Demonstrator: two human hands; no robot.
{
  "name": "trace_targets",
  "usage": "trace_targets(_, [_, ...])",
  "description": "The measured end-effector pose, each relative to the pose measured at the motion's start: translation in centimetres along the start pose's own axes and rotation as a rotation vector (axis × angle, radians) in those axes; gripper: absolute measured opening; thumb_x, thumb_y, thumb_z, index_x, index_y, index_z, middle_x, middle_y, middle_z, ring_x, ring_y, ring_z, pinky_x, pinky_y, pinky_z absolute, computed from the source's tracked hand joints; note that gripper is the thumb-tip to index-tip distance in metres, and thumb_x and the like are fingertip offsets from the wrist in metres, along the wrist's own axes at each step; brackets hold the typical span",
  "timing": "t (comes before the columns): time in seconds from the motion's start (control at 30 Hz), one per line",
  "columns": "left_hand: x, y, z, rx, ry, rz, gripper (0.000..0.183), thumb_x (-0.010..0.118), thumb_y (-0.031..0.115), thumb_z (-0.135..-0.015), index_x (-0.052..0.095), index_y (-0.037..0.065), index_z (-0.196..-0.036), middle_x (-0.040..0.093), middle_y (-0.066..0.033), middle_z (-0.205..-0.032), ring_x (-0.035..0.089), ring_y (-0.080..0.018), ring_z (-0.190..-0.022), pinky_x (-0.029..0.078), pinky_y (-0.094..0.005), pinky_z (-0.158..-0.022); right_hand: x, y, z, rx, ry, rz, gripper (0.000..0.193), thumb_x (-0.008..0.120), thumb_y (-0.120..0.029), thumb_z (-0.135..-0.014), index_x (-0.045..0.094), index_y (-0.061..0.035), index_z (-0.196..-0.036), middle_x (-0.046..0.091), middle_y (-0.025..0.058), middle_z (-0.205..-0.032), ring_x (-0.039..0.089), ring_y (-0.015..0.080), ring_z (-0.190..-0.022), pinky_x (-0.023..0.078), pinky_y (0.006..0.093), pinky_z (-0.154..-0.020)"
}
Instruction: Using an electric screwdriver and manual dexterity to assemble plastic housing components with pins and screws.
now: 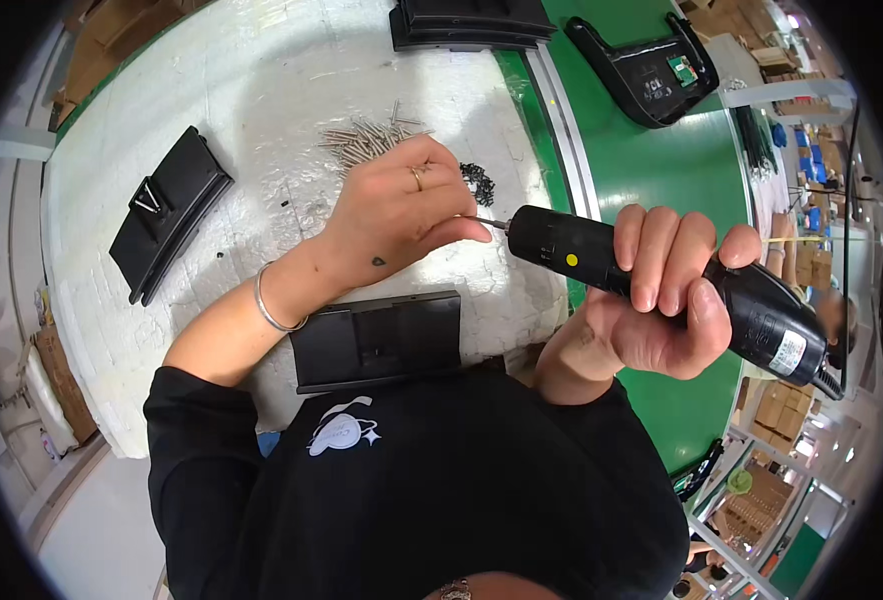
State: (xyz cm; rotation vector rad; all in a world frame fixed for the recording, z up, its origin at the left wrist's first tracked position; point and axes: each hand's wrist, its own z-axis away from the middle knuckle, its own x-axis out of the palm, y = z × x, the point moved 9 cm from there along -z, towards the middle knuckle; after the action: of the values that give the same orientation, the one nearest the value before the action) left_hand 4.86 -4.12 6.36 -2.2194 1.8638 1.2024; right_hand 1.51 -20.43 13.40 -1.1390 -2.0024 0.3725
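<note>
My right hand (671,290) is wrapped round a black electric screwdriver (581,250) with a yellow dot, its thin bit pointing left. At the tip of that bit, my left hand (406,205) pinches with thumb and fingers; whatever small piece lies between them is hidden. Just beyond the left hand a pile of long silvery screws (356,143) is spread on the work mat, and small black screws (478,185) lie in a heap beside it. Close to my body rests a black plastic panel (381,340), below my left wrist.
A curved black part (171,215) with a silvery V-shaped piece lies on the white wrapped mat (261,90) at left. Black panels (473,22) are stacked at the far edge. On the green surface (641,180), right, sits a black frame (651,75) with a small circuit board.
</note>
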Motion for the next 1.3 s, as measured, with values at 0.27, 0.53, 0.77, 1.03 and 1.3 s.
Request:
trace_targets(0.27, [-0.8,0.1,0.5,-0.019,0.036,0.007,0.027,0.076,0.036,-0.072,0.063,0.012,-0.072,0.058,0.0025,-0.071,0.06,-0.0166,-0.079,0.051,-0.0284,-0.06,2.0,-0.5,0.0,0.032,-0.112,0.091,0.028,0.052,-0.012,-0.081,0.049,-0.0089,-0.109,0.046,-0.0034,-0.063,0.046,0.0081,-0.054,0.038,0.0285,-0.062])
trace_targets(0.53, [-0.5,1.3,0.8,0.059,-0.06,-0.05,0.027,0.072,0.035,-0.078,0.06,0.012,-0.073,0.058,0.0027,-0.073,0.06,-0.0166,-0.08,0.051,-0.0276,-0.059,3.1,-0.4,0.6,0.03,-0.146,0.035,0.036,0.061,-0.001,-0.079,0.04,-0.0108,-0.107,0.05,0.0022,-0.062,0.05,0.0152,-0.047,0.043,0.0333,-0.053])
trace_targets(0.77, [0.6,-0.6,1.8,-0.191,-0.206,0.142,0.02,0.076,0.02,-0.076,0.07,0.01,-0.092,0.066,-0.0029,-0.083,0.063,-0.0225,-0.089,0.053,-0.0328,-0.07,4.1,0.9,0.7,0.095,-0.293,0.045,0.036,0.061,-0.001,-0.08,0.041,-0.0093,-0.107,0.05,0.0029,-0.063,0.05,0.0154,-0.05,0.043,0.0331,-0.055])
trace_targets(1.03, [-1.0,-12.1,-1.3,-0.223,-0.369,-0.443,0.022,0.061,0.007,-0.082,0.073,0.011,-0.101,0.068,-0.006,-0.095,0.062,-0.0268,-0.094,0.054,-0.0377,-0.079,0.7,0.7,0.5,0.051,-0.046,0.108,0.034,0.057,-0.007,-0.08,0.042,-0.0064,-0.11,0.046,0.0033,-0.061,0.045,0.0142,-0.047,0.042,0.033,-0.056])
trace_targets(1.3, [0.2,-10.0,-1.2,0.044,-0.625,-0.448,0.005,0.065,0.007,-0.078,0.066,0.003,-0.082,0.065,-0.0086,-0.084,0.063,-0.0263,-0.086,0.054,-0.038,-0.075,0.7,0.7,1.2,0.099,-0.03,0.12,0.034,0.057,-0.006,-0.079,0.041,-0.0074,-0.11,0.046,0.0037,-0.062,0.044,0.0143,-0.047,0.041,0.0328,-0.056])
